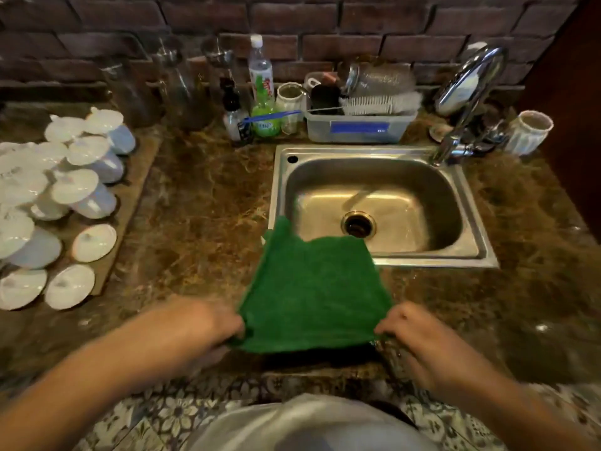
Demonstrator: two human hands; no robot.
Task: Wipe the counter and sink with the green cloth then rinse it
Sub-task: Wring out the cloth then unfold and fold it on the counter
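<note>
The green cloth (312, 288) is spread out flat between my hands, above the front of the brown marble counter (201, 222). Its far edge overlaps the front left corner of the steel sink (481, 229). My left hand (208, 323) pinches the cloth's near left corner. My right hand (413, 330) pinches the near right corner. The sink basin is bare, with a round drain (357, 224) in its middle. The chrome tap (468, 99) stands at the sink's back right, and no water is visible from it.
Several white cups and lids (65, 203) are stacked on a board at the left. Bottles (261, 89), jars and a grey tub with brushes (357, 122) line the brick wall behind the sink. A white ribbed cup (530, 131) stands right of the tap.
</note>
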